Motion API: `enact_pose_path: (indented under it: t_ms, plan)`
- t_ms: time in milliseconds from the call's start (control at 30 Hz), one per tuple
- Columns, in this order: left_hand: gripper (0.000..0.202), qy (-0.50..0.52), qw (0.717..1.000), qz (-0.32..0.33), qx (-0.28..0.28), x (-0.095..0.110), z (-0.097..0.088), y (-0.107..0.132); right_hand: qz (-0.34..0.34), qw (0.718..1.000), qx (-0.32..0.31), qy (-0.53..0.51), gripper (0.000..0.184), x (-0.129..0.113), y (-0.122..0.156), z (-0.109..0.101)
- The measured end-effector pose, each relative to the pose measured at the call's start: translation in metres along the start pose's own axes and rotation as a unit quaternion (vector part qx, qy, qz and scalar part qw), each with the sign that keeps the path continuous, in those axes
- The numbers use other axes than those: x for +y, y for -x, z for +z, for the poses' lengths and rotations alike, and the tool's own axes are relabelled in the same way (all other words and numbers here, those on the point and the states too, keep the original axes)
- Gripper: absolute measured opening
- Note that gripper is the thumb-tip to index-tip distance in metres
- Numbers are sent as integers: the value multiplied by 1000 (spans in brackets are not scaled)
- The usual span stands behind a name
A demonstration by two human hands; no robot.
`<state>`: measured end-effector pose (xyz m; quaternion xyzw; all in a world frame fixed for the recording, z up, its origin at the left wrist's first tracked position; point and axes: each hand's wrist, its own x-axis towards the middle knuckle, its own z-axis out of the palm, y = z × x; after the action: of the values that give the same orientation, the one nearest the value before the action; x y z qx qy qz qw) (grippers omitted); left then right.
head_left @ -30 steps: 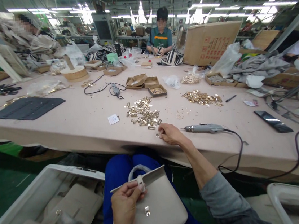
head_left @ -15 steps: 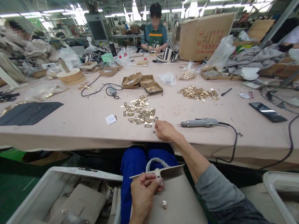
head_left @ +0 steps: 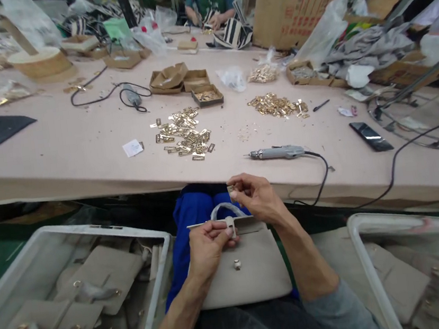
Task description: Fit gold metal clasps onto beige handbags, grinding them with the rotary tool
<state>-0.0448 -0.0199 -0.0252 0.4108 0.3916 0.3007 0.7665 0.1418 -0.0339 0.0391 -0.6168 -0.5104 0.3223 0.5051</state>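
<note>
On my lap stands a beige handbag with a wrapped top handle and a small metal turn lock on its front. My left hand pinches the bag's narrow closure strap, which has a slot near its end. Just above the bag, my right hand is closed on a small metal plate between thumb and fingers. Beyond my hands, a pile of gold slotted metal plates lies on the table. An electric screwdriver rests to the right of it.
White bins of beige bags stand at my left and right. The table also bears a second gold pile, small cardboard boxes, a phone and cables. Across it, a person handles striped material.
My right hand has lifted from the table edge by the plate pile and come back over the bag with a metal plate. The view has tilted down. My left hand keeps the strap.
</note>
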Motion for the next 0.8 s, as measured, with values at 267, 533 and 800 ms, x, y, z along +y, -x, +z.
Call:
enact_pose_path:
  t_ms: [267,533,800]
  plan:
    - [36,16,999,-12,-32,8,2,1,99,989,55,-93,21,9,54,17]
    - [25,12,997,-1,-82,7,-1,3,81,995,48,-15,13,17,65,32]
    - [30,15,997,-23,-71,10,2,6,67,995,66,18,12,16,72,34]
